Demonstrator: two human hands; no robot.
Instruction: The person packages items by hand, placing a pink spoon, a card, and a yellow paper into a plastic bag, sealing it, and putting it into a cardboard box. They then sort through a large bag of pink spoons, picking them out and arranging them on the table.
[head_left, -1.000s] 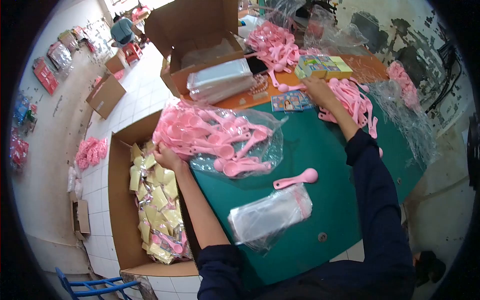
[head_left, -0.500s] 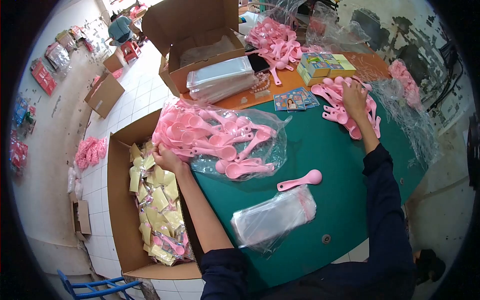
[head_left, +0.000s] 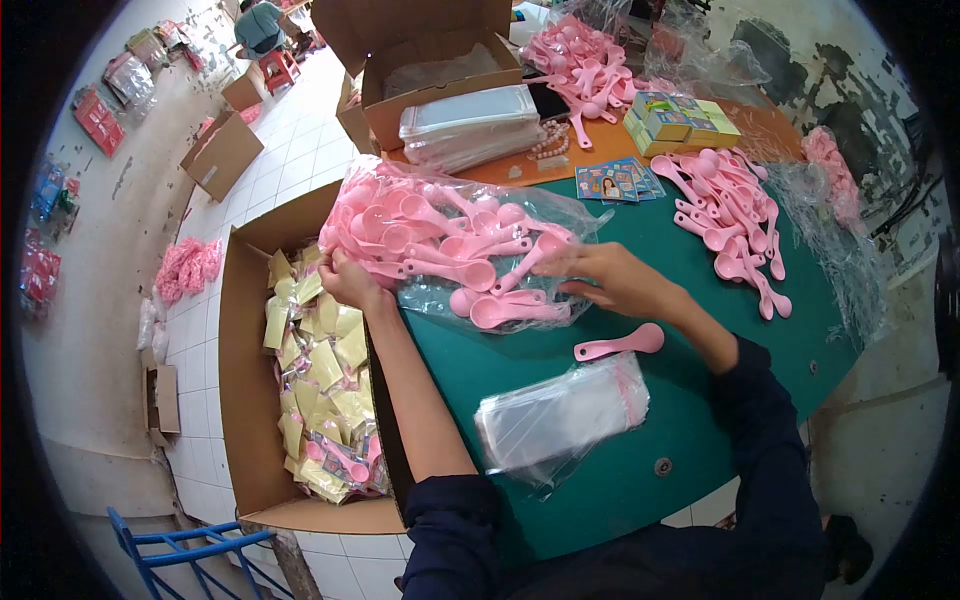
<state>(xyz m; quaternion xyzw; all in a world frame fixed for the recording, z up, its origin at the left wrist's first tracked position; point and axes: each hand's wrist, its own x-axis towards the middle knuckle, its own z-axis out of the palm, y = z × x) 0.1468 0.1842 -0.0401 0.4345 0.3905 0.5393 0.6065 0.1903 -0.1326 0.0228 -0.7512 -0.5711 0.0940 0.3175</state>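
Observation:
A clear plastic bag [head_left: 590, 232] full of pink measuring spoons [head_left: 420, 225] lies on the green table. At its left edge my left hand [head_left: 350, 280] is closed on the bag, beside the big carton. My right hand [head_left: 625, 285], slightly blurred, reaches the bag's right side with fingers stretched out and apart from the thumb; its fingertips are near a spoon handle. Below it lies a single pink spoon [head_left: 625, 343], just above a stack of clear plastic sleeves [head_left: 560, 415]. A loose heap of pink spoons [head_left: 725, 205] rests at the right.
The open carton [head_left: 240, 400] at left holds many packed pouches with yellow cards. Behind are picture cards [head_left: 615, 182], yellow card stacks [head_left: 680, 120], more sleeves [head_left: 470, 125], an open box [head_left: 430, 85] and another spoon pile [head_left: 580, 60]. A person [head_left: 260, 30] sits far off.
My right hand has left the loose spoon heap at right and moved left to the bag; several spoons now lie lower in that heap. My left hand keeps its hold. The view shifted slightly.

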